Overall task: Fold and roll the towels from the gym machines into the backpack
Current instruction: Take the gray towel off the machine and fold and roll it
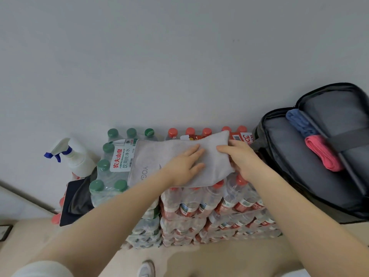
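Note:
A grey folded towel (151, 156) with faint lettering lies on top of stacked packs of water bottles. My left hand (184, 163) rests flat on its middle, fingers spread. My right hand (238, 156) grips the towel's right end, with the thumb on top and the fingers curled under the edge. To the right an open dark backpack (299, 172) lies with its grey lining showing. Inside it sit a rolled blue towel (299, 122) and a rolled pink towel (323, 152), tucked under a grey strap.
Shrink-wrapped packs of bottles, green-capped (108, 166) at left and red-capped (199, 206) at right, are stacked against a pale wall. A white spray bottle (75, 154) and a dark tablet (68, 202) sit at the left. The floor and a shoe (146, 268) show below.

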